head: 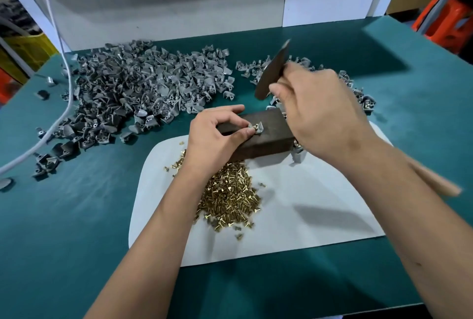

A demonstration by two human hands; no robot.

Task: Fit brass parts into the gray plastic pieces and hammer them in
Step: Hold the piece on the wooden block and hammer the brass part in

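A teal surface [89, 216] carries a big gray plastic pile [133, 88] far left and a white sheet [307, 211] holding brass parts [227, 201]. On the dark block [258, 137], the left hand [215, 137] pinches one gray piece [256, 128]; the right hand [317, 111] grips a raised hammer [273, 70].

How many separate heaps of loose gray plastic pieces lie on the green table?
2. The large heap spreads across the table's left and far side; a smaller heap lies far right, partly hidden behind the right hand and hammer.
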